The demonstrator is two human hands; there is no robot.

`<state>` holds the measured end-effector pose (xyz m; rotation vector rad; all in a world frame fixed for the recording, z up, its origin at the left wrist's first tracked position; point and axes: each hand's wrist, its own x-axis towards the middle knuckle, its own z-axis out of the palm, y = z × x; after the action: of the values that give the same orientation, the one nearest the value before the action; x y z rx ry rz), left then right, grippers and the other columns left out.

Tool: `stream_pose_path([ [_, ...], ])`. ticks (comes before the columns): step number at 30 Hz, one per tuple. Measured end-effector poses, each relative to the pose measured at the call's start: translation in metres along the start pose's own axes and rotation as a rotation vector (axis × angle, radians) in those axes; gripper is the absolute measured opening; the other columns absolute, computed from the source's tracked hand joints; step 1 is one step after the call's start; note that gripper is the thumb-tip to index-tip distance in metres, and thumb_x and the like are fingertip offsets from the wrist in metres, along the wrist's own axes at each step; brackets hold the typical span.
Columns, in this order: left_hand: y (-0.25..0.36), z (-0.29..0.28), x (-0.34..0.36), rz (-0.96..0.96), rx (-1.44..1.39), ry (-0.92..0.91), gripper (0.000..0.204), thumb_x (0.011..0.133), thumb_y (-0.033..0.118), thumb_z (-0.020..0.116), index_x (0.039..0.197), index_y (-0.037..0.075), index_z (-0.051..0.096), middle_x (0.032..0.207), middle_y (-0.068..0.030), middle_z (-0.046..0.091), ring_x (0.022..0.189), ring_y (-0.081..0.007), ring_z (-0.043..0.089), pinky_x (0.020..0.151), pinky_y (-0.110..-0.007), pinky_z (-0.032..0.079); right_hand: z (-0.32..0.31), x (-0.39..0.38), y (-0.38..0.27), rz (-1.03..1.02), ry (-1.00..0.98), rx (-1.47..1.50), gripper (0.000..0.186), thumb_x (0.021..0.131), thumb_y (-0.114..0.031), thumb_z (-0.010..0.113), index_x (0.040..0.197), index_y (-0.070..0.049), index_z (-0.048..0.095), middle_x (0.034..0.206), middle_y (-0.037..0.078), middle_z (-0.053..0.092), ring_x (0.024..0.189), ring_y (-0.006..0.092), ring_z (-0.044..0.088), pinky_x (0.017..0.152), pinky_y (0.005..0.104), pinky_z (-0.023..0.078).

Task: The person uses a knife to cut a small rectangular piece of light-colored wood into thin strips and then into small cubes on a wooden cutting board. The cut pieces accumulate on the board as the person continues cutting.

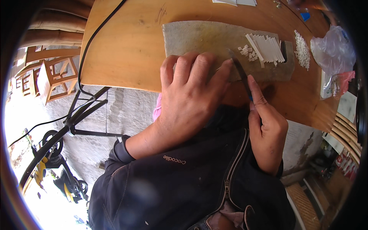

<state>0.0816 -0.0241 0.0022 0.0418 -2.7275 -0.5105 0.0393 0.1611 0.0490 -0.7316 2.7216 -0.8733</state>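
Observation:
My left hand (188, 88) rests over a grey slab (195, 34) on the wooden table, its fingers curled and pressed down; whatever lies under the fingertips is hidden. My right hand (268, 126) grips a dark-bladed knife (241, 71), index finger along it, the blade angled up beside my left forefinger. On the slab's right part lie a row of white strips (270, 50) and a cluster of small white cut pieces (252, 55). Just right of the slab, a heap of tiny white pieces (302, 51) sits on the table.
A plastic bag (331, 48) and pink item (347, 78) sit at the table's (122, 46) right; white sheets (234, 1) and a blue item (305, 16) lie farther back. A black cable (96, 36) crosses the left side. Wooden stools (57, 76) and a bike (55, 153) stand left.

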Motion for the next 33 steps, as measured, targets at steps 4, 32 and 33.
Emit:
stream_pose_path([
  [4,-0.001,0.003,-0.003,0.007,0.0,0.01,0.05,0.083,0.024,0.08,0.132,0.022,0.071,0.123,-0.0033,0.06,0.112,-0.0282,0.054,0.101,-0.047,0.04,0.001,0.0,-0.001,-0.063,0.017,-0.063,0.075,0.081,0.012,0.067,0.15,-0.017,0.06,0.07,0.014,0.05,0.059,0.027,0.055,0.061,0.044,0.049],
  [32,0.004,-0.005,-0.001,-0.007,0.031,-0.013,0.046,0.083,0.022,0.082,0.128,0.019,0.072,0.125,-0.0031,0.063,0.116,-0.0286,0.057,0.102,-0.044,0.043,-0.011,-0.003,0.005,0.019,-0.101,0.037,0.072,0.088,0.017,0.059,0.15,-0.018,0.059,0.087,0.021,0.066,0.07,0.0261,0.065,0.072,0.035,0.055],
  [33,0.004,-0.005,-0.001,-0.007,0.034,-0.012,0.046,0.083,0.022,0.082,0.128,0.019,0.072,0.125,-0.0031,0.063,0.116,-0.0286,0.057,0.102,-0.044,0.043,-0.011,-0.003,0.004,0.019,-0.101,0.034,0.072,0.087,0.017,0.059,0.151,-0.018,0.059,0.086,0.021,0.066,0.07,0.0265,0.064,0.072,0.0352,0.055],
])
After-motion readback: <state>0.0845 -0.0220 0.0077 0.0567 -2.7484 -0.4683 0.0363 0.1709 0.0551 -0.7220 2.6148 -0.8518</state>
